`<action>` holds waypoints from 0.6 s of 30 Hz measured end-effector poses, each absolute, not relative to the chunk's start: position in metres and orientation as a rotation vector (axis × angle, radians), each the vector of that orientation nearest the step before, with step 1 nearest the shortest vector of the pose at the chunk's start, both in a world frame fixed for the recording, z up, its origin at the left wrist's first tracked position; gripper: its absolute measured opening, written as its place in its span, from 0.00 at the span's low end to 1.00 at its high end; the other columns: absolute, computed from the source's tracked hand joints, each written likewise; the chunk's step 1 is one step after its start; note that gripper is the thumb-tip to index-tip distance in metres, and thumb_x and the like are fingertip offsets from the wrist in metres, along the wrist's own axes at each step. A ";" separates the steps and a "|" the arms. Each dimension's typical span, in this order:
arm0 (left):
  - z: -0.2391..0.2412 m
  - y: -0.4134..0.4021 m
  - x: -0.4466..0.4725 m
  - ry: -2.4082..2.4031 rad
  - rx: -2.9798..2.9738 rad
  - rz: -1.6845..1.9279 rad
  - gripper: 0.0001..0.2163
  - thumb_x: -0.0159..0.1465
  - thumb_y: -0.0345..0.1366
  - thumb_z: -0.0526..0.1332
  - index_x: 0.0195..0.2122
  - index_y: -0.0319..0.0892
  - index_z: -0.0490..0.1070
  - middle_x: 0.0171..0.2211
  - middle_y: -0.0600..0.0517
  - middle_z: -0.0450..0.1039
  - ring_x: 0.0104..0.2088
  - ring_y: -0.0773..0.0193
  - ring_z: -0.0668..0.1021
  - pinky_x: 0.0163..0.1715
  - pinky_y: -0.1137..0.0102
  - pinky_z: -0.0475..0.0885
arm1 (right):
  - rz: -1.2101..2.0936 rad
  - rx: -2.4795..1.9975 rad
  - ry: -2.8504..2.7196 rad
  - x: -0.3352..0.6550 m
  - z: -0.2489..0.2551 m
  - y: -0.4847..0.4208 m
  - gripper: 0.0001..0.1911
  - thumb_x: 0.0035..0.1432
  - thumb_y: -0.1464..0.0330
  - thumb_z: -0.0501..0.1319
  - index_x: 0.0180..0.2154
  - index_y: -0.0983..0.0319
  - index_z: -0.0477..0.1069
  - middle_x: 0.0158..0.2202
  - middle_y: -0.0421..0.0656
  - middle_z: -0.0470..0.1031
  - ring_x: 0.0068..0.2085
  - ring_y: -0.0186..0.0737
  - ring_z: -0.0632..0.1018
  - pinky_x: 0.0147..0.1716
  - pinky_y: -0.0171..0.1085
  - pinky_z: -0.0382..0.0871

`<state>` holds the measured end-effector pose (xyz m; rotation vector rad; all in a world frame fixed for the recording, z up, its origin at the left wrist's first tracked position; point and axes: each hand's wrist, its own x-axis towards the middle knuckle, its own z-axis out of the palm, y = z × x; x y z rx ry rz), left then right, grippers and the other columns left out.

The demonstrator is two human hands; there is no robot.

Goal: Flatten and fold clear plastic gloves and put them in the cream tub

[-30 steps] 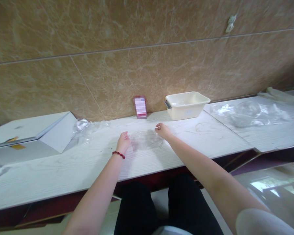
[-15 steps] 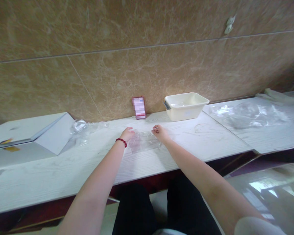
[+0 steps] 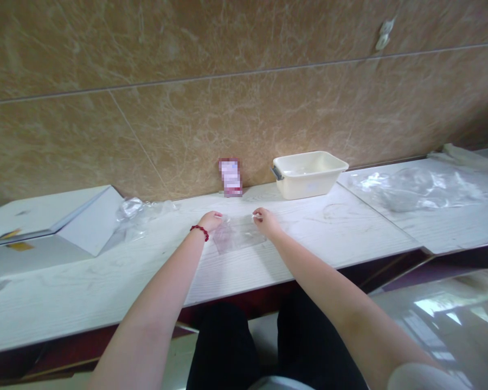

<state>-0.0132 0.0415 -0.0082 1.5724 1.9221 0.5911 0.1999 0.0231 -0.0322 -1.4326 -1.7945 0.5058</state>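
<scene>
A clear plastic bag (image 3: 238, 236) lies spread over the white wood-grain counter (image 3: 154, 281) in front of me. My left hand (image 3: 211, 221), with a dark red bead bracelet (image 3: 200, 232) at the wrist, pinches the bag's far left corner. At the far right corner my right hand (image 3: 265, 221) also has its fingers closed on the bag. Its transparent film makes the edges hard to follow. Behind the hands a pixelated, phone-shaped object (image 3: 231, 177) leans against the wall.
A cream plastic bin (image 3: 307, 187) with a grey handle stands back right. Crumpled clear plastic (image 3: 418, 189) lies farther right, and more plastic (image 3: 140, 216) sits beside a white box (image 3: 85, 227) at left. A brown marbled wall (image 3: 187, 124) closes off the back.
My left hand has shifted slightly left, and the bag looks a little more stretched between the hands. My right hand stays almost in place. The view has tilted very slightly.
</scene>
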 end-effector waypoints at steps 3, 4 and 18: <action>-0.009 0.042 -0.013 1.952 1.585 0.595 0.14 0.48 0.29 0.56 0.38 0.38 0.67 0.21 0.54 0.69 0.20 0.70 0.69 0.19 0.77 0.60 | 0.326 -1.338 -1.933 0.199 -0.026 0.014 0.08 0.48 0.73 0.52 0.33 0.62 0.66 0.36 0.43 0.69 0.39 0.34 0.70 0.41 0.35 0.61; -0.010 0.042 -0.013 1.961 1.591 0.596 0.14 0.48 0.29 0.56 0.38 0.38 0.67 0.21 0.54 0.68 0.20 0.70 0.69 0.19 0.77 0.60 | 0.292 -1.284 -1.993 0.198 -0.024 0.011 0.08 0.49 0.73 0.52 0.33 0.62 0.66 0.36 0.43 0.69 0.41 0.35 0.69 0.43 0.35 0.59; 0.008 0.032 -0.008 2.193 1.754 0.490 0.15 0.47 0.33 0.58 0.37 0.37 0.67 0.35 0.44 0.70 0.37 0.57 0.72 0.34 0.71 0.64 | 0.115 -1.135 -2.672 0.176 -0.020 -0.029 0.25 0.56 0.56 0.43 0.53 0.56 0.53 0.56 0.43 0.51 0.56 0.47 0.53 0.51 0.48 0.44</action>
